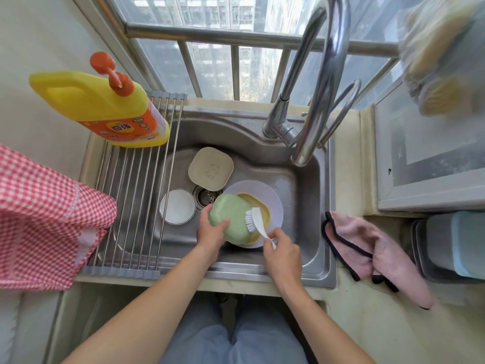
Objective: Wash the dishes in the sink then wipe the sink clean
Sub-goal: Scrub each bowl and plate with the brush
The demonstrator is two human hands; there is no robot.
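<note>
Early in the wash, by the look of it. Left hand [211, 229] curled round the near-left edge of a green dish [231, 219], holding it bottom-up and tilted over the basin, thumb on the back. Right hand [282, 249] pinching the handle of a white dish brush [256, 219], fingers closed narrow round the grip, bristles touching the green dish at its 3 o'clock edge. Beneath it a yellow dish [259, 206], itself lying on a pale lilac plate [252, 191] at the 4 o'clock side of the sink [315, 206]. At 12 o'clock of the drain [204, 197] a beige square dish [210, 168], bottom-up; at 9 o'clock a white round bowl [178, 206], partly under the roll-up rack [131, 193]. No dishes on that rack, only a yellow detergent bottle [105, 106] at its far end, so judged: nothing finished and set aside. No water visibly running from the faucet [312, 106]; no suds discernible. Left to do, probably: scrub and rinse all five pieces, then wipe the basin, perhaps with the pink cloth [367, 248] lying on the counter at 3 o'clock.
</note>
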